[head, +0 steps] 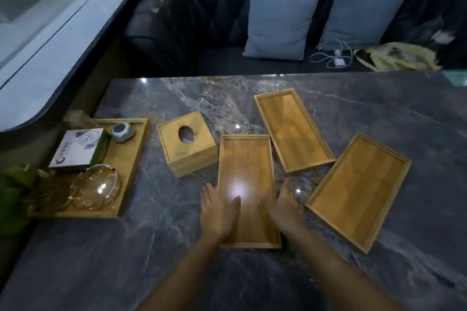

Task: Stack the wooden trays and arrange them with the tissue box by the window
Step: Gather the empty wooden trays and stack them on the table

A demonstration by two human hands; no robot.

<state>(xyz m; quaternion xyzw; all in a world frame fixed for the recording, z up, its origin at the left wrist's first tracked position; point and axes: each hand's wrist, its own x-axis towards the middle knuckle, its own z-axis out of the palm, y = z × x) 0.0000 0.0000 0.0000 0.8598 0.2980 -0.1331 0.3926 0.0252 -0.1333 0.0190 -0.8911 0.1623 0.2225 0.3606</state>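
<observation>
Three empty wooden trays lie flat on the dark marble table (177, 247). The middle tray (246, 159) lies lengthwise in front of me. My left hand (218, 212) rests over its left rim, fingers spread. On the tray's right rim lies my right hand (283, 207), also with fingers apart. Whether either hand grips the rim I cannot tell. A second tray (293, 130) lies behind and to the right, tilted. The third tray (356, 189) lies far right, angled. A wooden tissue box (188, 144) with an oval hole stands left of the middle tray.
At the left, near the window (45, 20), a larger wooden tray (126, 164) holds a white-green box (80, 149), a silver object (123, 132) and a glass bowl (97, 188). A plant (15, 192) sits at the far left. A dark sofa with two blue cushions stands behind the table.
</observation>
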